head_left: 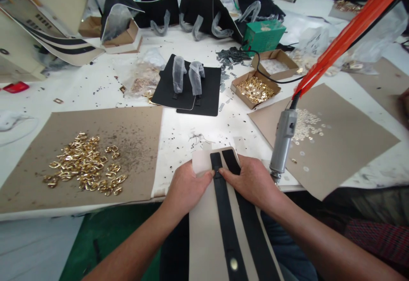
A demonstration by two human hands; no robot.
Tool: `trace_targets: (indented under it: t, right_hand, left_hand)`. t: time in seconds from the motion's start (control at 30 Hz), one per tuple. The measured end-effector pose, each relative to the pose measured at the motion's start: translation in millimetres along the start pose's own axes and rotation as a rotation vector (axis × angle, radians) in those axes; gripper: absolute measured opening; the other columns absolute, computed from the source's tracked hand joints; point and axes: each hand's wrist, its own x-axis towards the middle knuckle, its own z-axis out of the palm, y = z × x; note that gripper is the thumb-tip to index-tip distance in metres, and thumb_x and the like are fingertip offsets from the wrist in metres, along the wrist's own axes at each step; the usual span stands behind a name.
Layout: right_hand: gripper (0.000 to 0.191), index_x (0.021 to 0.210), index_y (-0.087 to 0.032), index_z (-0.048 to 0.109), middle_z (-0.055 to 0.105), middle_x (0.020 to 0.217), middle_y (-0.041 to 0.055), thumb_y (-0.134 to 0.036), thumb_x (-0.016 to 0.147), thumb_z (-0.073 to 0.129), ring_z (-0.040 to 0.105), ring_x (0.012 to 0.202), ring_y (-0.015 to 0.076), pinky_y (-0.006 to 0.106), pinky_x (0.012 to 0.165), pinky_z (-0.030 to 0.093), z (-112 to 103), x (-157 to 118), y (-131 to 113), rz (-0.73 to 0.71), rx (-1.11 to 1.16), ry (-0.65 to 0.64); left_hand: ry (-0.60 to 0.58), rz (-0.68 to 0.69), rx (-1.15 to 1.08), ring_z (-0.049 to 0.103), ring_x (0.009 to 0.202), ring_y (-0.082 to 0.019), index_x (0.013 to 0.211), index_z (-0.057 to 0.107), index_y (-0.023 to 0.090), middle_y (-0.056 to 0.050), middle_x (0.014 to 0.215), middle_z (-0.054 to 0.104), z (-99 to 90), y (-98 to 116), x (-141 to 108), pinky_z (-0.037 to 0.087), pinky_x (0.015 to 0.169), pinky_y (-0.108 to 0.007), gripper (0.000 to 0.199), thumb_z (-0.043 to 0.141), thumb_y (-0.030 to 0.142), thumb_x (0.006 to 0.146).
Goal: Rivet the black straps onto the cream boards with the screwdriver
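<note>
Gripping a long pale-beige panel with two lengthwise black strips at bottom centre of the frame, using left hand and right hand, both clamped on the sides of its upper end. Holding both thumbs against the left-hand strip near its top. Also got a shiny round pale-gold stud on that strip, way down at the bottom edge. Spotting a heap of gold metal clasps on a flat brown cardboard sheet at left, plus a silver cylindrical tool on an orange-red cord, right of centre, near the right hand.
</note>
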Motion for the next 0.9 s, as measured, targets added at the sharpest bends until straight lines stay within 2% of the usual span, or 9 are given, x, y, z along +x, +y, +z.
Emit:
trace_targets:
  t: [0.1, 0.17, 0.3, 0.43, 0.5, 0.63, 0.73, 0.8, 0.9]
  right_hand:
    - [0.019, 0.094, -0.022, 0.075, 0.079, 0.088, 0.0062, -0.039, 0.086, 0.069, 0.073, 0.084, 0.0269, 0.033, 0.072, 0.051, -1.3, 0.2, -0.9, 0.0, -0.007, -0.012]
    - [0.021, 0.095, -0.022, 0.075, 0.079, 0.089, 0.0073, -0.039, 0.086, 0.069, 0.073, 0.085, 0.0276, 0.032, 0.072, 0.05, -2.4, 0.1, -1.9, 0.01, -0.012, -0.014]
    - [0.024, 0.093, -0.02, 0.075, 0.078, 0.089, 0.0086, -0.041, 0.085, 0.069, 0.072, 0.083, 0.0265, 0.031, 0.07, 0.047, -3.5, -0.8, -2.6, 0.025, -0.02, -0.004]
    - [0.023, 0.095, -0.021, 0.076, 0.078, 0.09, 0.0071, -0.04, 0.086, 0.067, 0.071, 0.083, 0.0238, 0.028, 0.067, 0.045, -2.6, 1.3, -0.7, -0.023, -0.003, 0.004]
    - [0.025, 0.096, -0.021, 0.076, 0.078, 0.091, 0.0077, -0.042, 0.085, 0.066, 0.071, 0.084, 0.0244, 0.028, 0.067, 0.044, -2.5, 3.3, -0.6, -0.035, -0.015, 0.012]
    - [0.031, 0.097, -0.019, 0.075, 0.077, 0.091, 0.0097, -0.045, 0.081, 0.07, 0.07, 0.083, 0.0265, 0.031, 0.068, 0.047, -8.0, -2.5, -5.3, -0.031, -0.018, 0.036]
    - [0.039, 0.115, -0.023, 0.071, 0.076, 0.101, 0.0071, -0.042, 0.081, 0.073, 0.069, 0.085, 0.0226, 0.031, 0.075, 0.051, -20.1, -22.4, -0.8, -0.119, 0.093, 0.18]
    - [0.039, 0.12, -0.024, 0.07, 0.075, 0.104, 0.0054, -0.038, 0.084, 0.071, 0.068, 0.083, 0.0191, 0.03, 0.078, 0.051, -33.5, -38.1, 15.9, -0.177, 0.158, 0.319]
    - [0.021, 0.102, -0.022, 0.076, 0.074, 0.092, 0.0041, -0.032, 0.089, 0.064, 0.067, 0.078, 0.0168, 0.028, 0.076, 0.051, -61.7, -51.3, 63.4, -0.172, 0.154, 0.474]
  left_hand:
    - [0.021, 0.027, 0.046, 0.075, 0.091, -0.027, 0.104, 0.075, 0.022, -0.005, 0.099, 0.08, -0.1, -2.1, -0.6, 0.058, 0.083, -0.041, 0.023, 0.069, 0.032, 0.084]
    - [0.131, 0.085, 0.159, 0.073, 0.101, -0.031, 0.12, 0.069, 0.021, -0.009, 0.112, 0.077, -0.1, -2.7, -3.4, 0.059, 0.088, -0.046, 0.04, 0.073, 0.032, 0.081]
    - [0.462, 0.475, 0.494, 0.051, 0.137, -0.038, 0.144, 0.049, 0.013, -0.021, 0.147, 0.055, 2.4, -0.4, -13.7, 0.045, 0.112, -0.056, 0.076, 0.081, 0.027, 0.076]
    - [0.297, 0.761, 0.526, 0.06, 0.125, -0.031, 0.121, 0.066, 0.019, -0.013, 0.128, 0.068, 10.6, -7.9, -14.8, 0.048, 0.111, -0.05, 0.033, 0.069, 0.027, 0.089]
    - [0.247, 0.772, 0.453, 0.063, 0.116, -0.029, 0.107, 0.07, 0.02, -0.01, 0.117, 0.071, 15.9, -17.6, -9.0, 0.052, 0.105, -0.048, 0.019, 0.067, 0.029, 0.091]
    - [0.293, 0.751, 0.33, 0.061, 0.118, -0.03, 0.106, 0.071, 0.022, -0.009, 0.12, 0.07, 22.9, -34.3, 3.2, 0.05, 0.107, -0.053, 0.02, 0.068, 0.035, 0.09]
    - [0.309, 0.733, 0.288, 0.06, 0.119, -0.031, 0.106, 0.071, 0.023, -0.01, 0.121, 0.07, 23.8, -38.5, 5.5, 0.048, 0.108, -0.056, 0.024, 0.068, 0.039, 0.089]
    - [0.318, 0.727, 0.285, 0.06, 0.121, -0.032, 0.106, 0.071, 0.023, -0.01, 0.123, 0.069, 23.9, -39.1, 5.0, 0.047, 0.109, -0.058, 0.025, 0.068, 0.041, 0.089]
    - [0.323, 0.712, 0.292, 0.06, 0.12, -0.032, 0.105, 0.071, 0.023, -0.01, 0.123, 0.069, 24.5, -39.9, 4.4, 0.046, 0.109, -0.059, 0.026, 0.068, 0.043, 0.088]
